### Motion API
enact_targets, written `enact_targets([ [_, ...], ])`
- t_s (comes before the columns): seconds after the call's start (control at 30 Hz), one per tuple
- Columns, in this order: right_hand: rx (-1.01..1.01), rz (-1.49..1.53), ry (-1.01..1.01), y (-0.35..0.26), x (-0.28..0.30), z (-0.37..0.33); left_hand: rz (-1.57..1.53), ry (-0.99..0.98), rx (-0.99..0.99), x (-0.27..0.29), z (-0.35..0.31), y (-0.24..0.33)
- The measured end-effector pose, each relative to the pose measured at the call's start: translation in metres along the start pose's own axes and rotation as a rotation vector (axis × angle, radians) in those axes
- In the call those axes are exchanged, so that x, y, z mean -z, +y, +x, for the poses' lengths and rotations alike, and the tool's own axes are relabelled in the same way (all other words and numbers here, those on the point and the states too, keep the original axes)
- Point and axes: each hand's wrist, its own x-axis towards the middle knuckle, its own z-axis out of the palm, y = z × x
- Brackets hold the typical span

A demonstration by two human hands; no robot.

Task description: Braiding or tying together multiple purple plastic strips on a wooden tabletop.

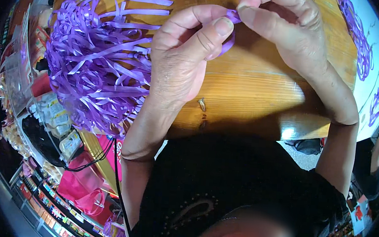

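Observation:
A purple ribbon is pinched between my two hands above the wooden table. My left hand holds it between thumb and forefinger, and a short loop hangs down beside the thumb. Close against it, my right hand pinches the same ribbon with thumb and forefinger at the top of the view. What the fingertips cover is hidden, so I cannot tell whether there is a knot. To the left of my left hand lies a big tangled heap of purple ribbons, with several loose ends pointing toward that hand.
The wooden table spans the middle. Beyond its right edge, a white marbled surface bears more purple ribbon bundles. Clear plastic containers and a pink bag stand at left, near a black cord. Another person is at far right.

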Motion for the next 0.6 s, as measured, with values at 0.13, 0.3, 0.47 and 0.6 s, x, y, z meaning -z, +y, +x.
enact_targets([
  [0.13,-0.940,-0.164,0.551,-0.048,-0.025,0.032,0.061,0.068,0.011,0.003,-0.003,0.002],
  [0.3,-0.675,-0.409,0.302,-0.036,-0.019,0.023,0.047,0.076,-0.002,0.012,-0.003,-0.001],
  [0.47,-0.019,-1.049,-0.151,-0.027,-0.018,0.037,0.042,0.082,-0.007,0.007,-0.001,0.001],
  [0.6,-0.054,-1.232,-0.292,-0.042,-0.007,0.034,0.328,0.146,-0.098,-0.006,-0.004,0.008],
])
